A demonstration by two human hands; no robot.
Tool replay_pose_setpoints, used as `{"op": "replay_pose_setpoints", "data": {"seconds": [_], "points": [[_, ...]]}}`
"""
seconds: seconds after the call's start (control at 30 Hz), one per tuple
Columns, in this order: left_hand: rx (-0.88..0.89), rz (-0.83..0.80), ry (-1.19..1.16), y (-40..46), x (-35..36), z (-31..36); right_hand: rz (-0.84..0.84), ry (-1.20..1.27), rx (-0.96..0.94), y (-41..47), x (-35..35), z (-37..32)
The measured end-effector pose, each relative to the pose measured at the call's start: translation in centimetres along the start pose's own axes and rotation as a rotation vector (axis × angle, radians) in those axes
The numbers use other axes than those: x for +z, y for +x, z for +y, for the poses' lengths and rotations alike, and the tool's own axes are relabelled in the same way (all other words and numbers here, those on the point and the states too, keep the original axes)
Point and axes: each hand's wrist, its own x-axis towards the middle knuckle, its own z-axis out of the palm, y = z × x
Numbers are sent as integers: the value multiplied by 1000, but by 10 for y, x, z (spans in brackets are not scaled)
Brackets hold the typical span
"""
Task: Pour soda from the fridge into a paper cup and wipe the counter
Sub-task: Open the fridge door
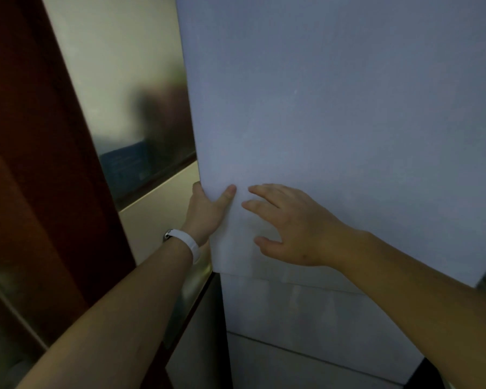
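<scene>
- Dim light fills a narrow corner where a pale fridge door (334,122) takes up most of the view, with a dark red-brown frame (40,164) at left and a frosted pane (141,108) between the two.
- Left hand (205,211) grips the door's left edge near its lower corner: thumb on the front face, fingers curled out of sight behind the edge.
- White wristband (187,242) circles the left wrist.
- Right hand (289,226) lies open against the door's front just beside the left, fingers spread, holding nothing.
- Below the door's lower edge, a second pale fridge panel (306,318) shows.
- Soda, cup and counter are out of view; the fridge interior cannot be seen.
</scene>
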Motion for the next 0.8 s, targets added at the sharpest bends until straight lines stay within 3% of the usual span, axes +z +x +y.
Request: {"op": "replay_pose_setpoints", "data": {"seconds": [0.5, 0.8], "points": [[46, 95, 29, -75, -20, 17, -6, -25, 28, -41, -28, -46], [55, -40, -21, -122, -54, 20, 10, -86, 127, -63, -61, -121]]}}
